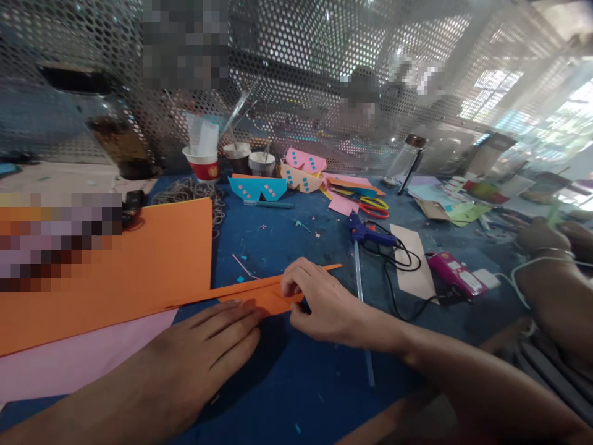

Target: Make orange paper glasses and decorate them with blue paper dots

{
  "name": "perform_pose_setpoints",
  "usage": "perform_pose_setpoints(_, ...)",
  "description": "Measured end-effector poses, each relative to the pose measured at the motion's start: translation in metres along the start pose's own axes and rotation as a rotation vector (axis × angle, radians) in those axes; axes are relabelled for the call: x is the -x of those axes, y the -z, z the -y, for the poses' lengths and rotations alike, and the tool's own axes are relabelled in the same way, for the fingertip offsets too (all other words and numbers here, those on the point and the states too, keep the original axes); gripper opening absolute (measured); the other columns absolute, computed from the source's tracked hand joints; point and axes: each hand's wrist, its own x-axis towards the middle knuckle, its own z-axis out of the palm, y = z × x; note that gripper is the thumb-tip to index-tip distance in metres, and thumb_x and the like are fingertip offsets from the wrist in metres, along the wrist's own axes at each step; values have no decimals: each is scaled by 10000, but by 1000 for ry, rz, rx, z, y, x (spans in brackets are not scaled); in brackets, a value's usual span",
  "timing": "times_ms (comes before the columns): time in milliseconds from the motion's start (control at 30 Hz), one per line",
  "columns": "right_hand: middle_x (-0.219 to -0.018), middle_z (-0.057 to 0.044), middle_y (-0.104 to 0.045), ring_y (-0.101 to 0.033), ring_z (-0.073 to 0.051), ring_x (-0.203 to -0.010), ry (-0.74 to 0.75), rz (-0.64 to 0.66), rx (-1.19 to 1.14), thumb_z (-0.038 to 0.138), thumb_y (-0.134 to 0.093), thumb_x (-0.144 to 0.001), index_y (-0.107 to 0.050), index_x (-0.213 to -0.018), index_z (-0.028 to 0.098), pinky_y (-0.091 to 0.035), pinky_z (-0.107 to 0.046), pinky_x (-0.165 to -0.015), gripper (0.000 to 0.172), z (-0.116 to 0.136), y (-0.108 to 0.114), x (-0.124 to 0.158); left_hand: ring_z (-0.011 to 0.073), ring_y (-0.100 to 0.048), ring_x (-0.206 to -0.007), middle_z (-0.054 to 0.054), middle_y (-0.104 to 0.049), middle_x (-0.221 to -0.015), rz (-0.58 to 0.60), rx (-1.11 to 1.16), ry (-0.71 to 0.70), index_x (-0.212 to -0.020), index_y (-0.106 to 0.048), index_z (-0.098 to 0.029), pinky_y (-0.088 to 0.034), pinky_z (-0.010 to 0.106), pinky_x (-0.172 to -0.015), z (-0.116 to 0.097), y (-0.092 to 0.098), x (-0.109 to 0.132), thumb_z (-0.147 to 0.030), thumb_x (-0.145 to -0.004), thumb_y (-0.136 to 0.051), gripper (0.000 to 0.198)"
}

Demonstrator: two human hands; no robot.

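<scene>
My left hand [213, 349] lies flat on the blue table, fingers stretched out together, their tips pressing the near edge of a folded orange paper strip [250, 286]. Curled over the strip's right part, my right hand [319, 303] has its thumb and fingers closed on the paper. The strip's pointed end sticks out beyond my knuckles. Part of the fold is hidden beneath both hands. A large orange sheet [152, 259] lies left of the strip, overlapping a pink sheet [106, 346].
A blue glue gun [370, 232] with a black cord lies right, near a clear glue stick [359, 278] and a magenta box [456, 275]. Paper masks [259, 187], scissors [374, 207], a red-white cup [204, 164] and bottles stand behind. Another person's arm [551, 284] is far right.
</scene>
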Motion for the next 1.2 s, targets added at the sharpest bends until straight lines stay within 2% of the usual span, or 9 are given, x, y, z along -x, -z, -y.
perform_pose_setpoints(100,-1081,-41,-594,-599,-210,-1004,3,15,-50,45,-558,-767,-454,-953,253,-488,-368,-892,298,-1,3,0,218,-710,-1222,77,-833,-1268,-11,-21,-46,-1224,-778,-166,-493,341,-1169,7,2,3,-65,-960,-486,406)
perform_pose_setpoints(200,-1103,-44,-605,-603,-206,-1011,3,28,-74,43,-560,-779,-460,-958,252,-493,-364,-899,293,-3,4,0,201,-732,-1110,52,-853,-1176,-21,-72,-115,-1172,-783,-174,-534,309,-1070,12,7,0,-35,-967,-459,408)
perform_pose_setpoints(433,-1106,-46,-610,-605,-208,-1016,11,32,-63,45,-556,-780,-465,-962,250,-496,-367,-912,289,-3,4,1,195,-751,-958,47,-870,-1062,-106,-135,-122,-1058,-780,-170,-555,305,-946,4,11,-10,2,-990,-407,417)
perform_pose_setpoints(500,-1101,-46,-609,-606,-208,-1011,9,28,-53,46,-557,-778,-462,-958,251,-497,-362,-899,289,-3,5,1,202,-756,-1009,55,-866,-1124,-83,-114,-89,-1112,-786,-171,-564,313,-961,4,9,-5,-18,-999,-412,419)
perform_pose_setpoints(667,-1074,-42,-614,-609,-205,-984,7,4,-25,36,-558,-780,-463,-944,253,-507,-361,-891,288,-2,2,0,215,-763,-1060,76,-856,-1191,36,-81,-144,-1206,-794,-168,-600,319,-983,10,10,3,-57,-1008,-476,391)
perform_pose_setpoints(800,-1038,-37,-614,-599,-213,-952,-10,-41,70,135,-610,-867,-469,-928,251,-500,-388,-892,192,2,-5,-3,233,-755,-1079,92,-851,-1194,21,-65,-117,-1204,-799,-161,-586,354,-1046,7,8,2,-74,-1020,-499,362)
perform_pose_setpoints(900,-1022,-33,-606,-589,-216,-942,-14,-52,135,134,-611,-830,-451,-916,253,-485,-392,-884,217,3,-8,-4,241,-745,-1108,97,-842,-1221,46,-70,-112,-1224,-793,-157,-559,370,-1089,5,7,3,-86,-1023,-517,348)
perform_pose_setpoints(1067,-1031,-33,-602,-597,-216,-952,-5,-35,122,85,-576,-777,-443,-924,254,-485,-382,-883,261,1,-7,-3,224,-747,-1057,85,-853,-1160,8,-106,-116,-1159,-802,-160,-554,344,-1058,5,11,-1,-40,-1012,-466,386)
perform_pose_setpoints(1200,-1052,-48,-611,-597,-232,-979,-15,-36,147,169,-630,-871,-456,-935,249,-490,-407,-909,202,5,-7,-3,222,-742,-1032,71,-858,-1123,-23,-121,-125,-1134,-797,-161,-557,344,-1038,4,10,-4,-12,-994,-440,411)
